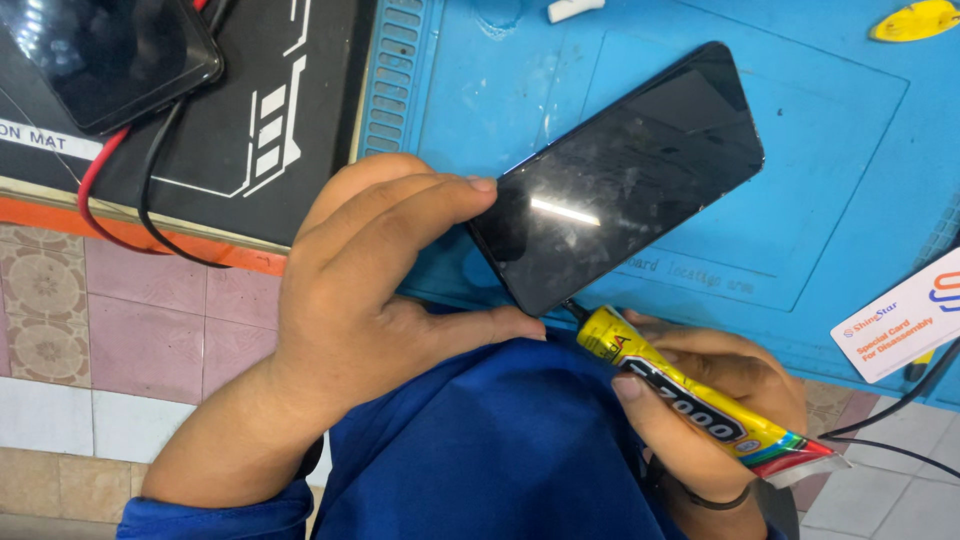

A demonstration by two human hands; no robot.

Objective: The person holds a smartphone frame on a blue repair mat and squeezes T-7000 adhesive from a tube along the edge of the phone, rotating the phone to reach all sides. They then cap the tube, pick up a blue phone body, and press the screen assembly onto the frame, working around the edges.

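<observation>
Phone (620, 175) face-up on blue mat (850, 170), tilted; L hand (370, 290) clasping phone's near-left corner, fingers on top edge, thumb under bottom edge; R hand (700, 400) closed round yellow glue tube (690, 400), nozzle touching phone's bottom edge; white card (900, 315) right of phone; 2nd phone (110, 55) w/ red & black wires far left of it.

Second dark phone (105, 55) on black mat (270, 120), white card (900, 315), yellow pick (915, 20).
</observation>
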